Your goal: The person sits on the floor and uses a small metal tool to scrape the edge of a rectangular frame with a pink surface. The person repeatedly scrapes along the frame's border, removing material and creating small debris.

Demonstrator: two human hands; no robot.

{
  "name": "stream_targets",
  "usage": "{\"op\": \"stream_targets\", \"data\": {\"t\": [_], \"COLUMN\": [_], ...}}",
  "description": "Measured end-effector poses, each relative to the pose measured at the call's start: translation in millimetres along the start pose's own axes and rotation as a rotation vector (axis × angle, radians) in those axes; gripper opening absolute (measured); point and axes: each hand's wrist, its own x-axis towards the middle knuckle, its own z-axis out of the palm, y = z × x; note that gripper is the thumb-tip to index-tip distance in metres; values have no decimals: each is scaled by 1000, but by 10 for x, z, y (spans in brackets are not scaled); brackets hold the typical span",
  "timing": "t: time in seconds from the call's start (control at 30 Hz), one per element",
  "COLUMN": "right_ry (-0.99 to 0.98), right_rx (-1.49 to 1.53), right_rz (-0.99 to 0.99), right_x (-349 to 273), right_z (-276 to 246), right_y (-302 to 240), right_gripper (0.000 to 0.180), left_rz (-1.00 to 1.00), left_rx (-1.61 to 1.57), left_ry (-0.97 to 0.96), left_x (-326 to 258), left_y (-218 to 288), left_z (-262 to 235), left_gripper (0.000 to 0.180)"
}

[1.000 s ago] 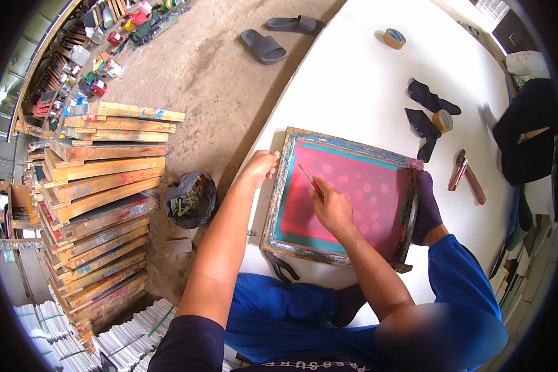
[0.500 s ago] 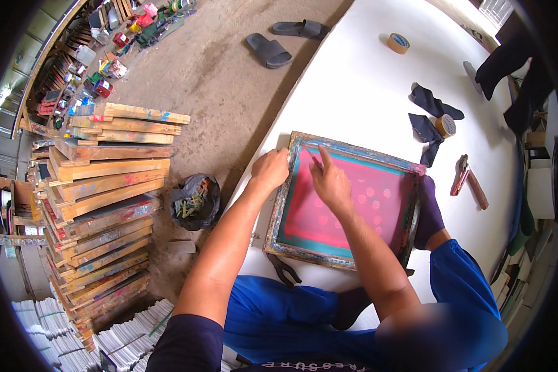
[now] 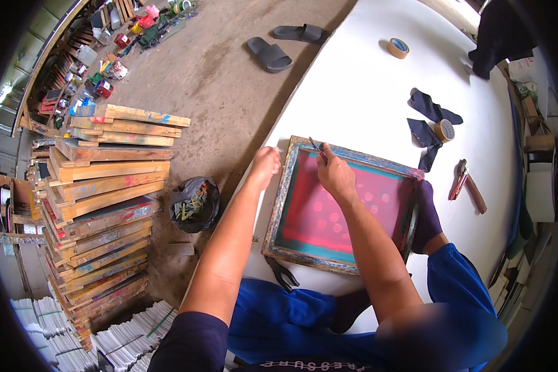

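A wooden screen-printing frame (image 3: 344,265), worn and paint-stained, lies on the white table with pink and teal mesh across it. My right hand (image 3: 339,177) is over its far left part, closed on a slim tool (image 3: 318,149) with a dark metal tip and a reddish handle. The tip reaches to the far rail. Just left of the frame's far left corner, my left hand (image 3: 266,165) is curled closed, apart from the wood; whatever it may hold is hidden. A dark-socked foot (image 3: 426,214) rests against the right rail.
Black-handled pliers (image 3: 283,274) lie by the near left corner. On the white table (image 3: 347,80) are tape rolls (image 3: 398,48), black cloth pieces (image 3: 433,106), and a red-handled tool (image 3: 460,178). Stacked wooden frames (image 3: 115,186) and a bag-lined bin (image 3: 195,204) stand left.
My left hand has come off the frame's corner and moved slightly left and down. My right hand has shifted right, and its tool now shows at the far rail.
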Motion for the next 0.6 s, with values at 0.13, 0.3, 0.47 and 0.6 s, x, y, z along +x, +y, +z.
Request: {"op": "stream_targets", "data": {"t": [0.13, 0.3, 0.47, 0.6], "right_ry": [-45, -5, -6, -22], "right_rx": [-12, 4, 7, -17], "right_rz": [5, -2, -16, -5], "right_x": [-23, 4, -6, -29], "right_z": [32, 69, 108, 77], "right_y": [-94, 63, 66, 10], "right_gripper": [59, 60, 61, 61], "left_rz": [174, 290, 289, 276], "left_rx": [76, 804, 950, 1054], "left_ry": [98, 119, 92, 78], "left_x": [30, -187, -355, -342], "left_y": [141, 188, 52, 30], "left_z": [-270, -61, 3, 5], "left_gripper": [25, 28, 30, 34]}}
